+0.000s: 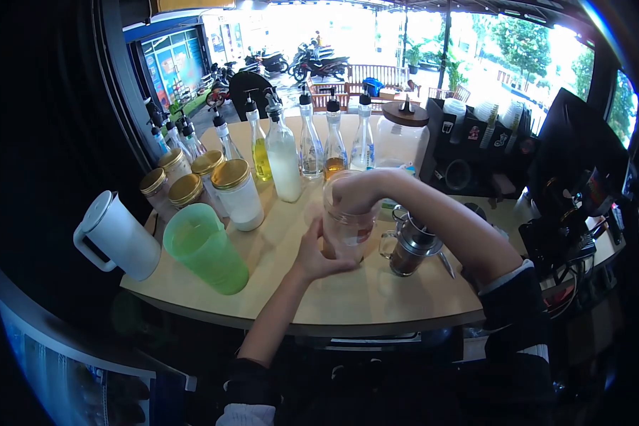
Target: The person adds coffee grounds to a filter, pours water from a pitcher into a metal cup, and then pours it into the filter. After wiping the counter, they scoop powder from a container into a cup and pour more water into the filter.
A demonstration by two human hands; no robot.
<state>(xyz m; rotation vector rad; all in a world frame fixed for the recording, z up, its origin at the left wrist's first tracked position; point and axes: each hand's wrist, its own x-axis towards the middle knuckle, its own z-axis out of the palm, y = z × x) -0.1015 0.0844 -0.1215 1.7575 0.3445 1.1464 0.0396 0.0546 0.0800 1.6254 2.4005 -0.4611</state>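
Observation:
A clear jar [349, 238] stands tilted slightly on the light wooden counter. Around its lower left side wraps my left hand [319, 254]. My right hand [355, 193] reaches down through the jar's mouth; its fingers show only dimly through the plastic, and what they hold, if anything, cannot be made out. Just right of the jar, a metal drip filter [417, 238] sits on a glass mug [405, 260] with dark liquid in it. A spoon-like metal utensil [446, 264] lies beside the mug.
At the left stand a green pitcher [206, 248], a white lidded jug [119, 238] and several gold-lidded jars [238, 195]. Pump bottles [310, 145] line the back, with a wooden-lidded glass container [402, 142]. Cup holders [476, 131] and a dark screen [579, 149] are at the right.

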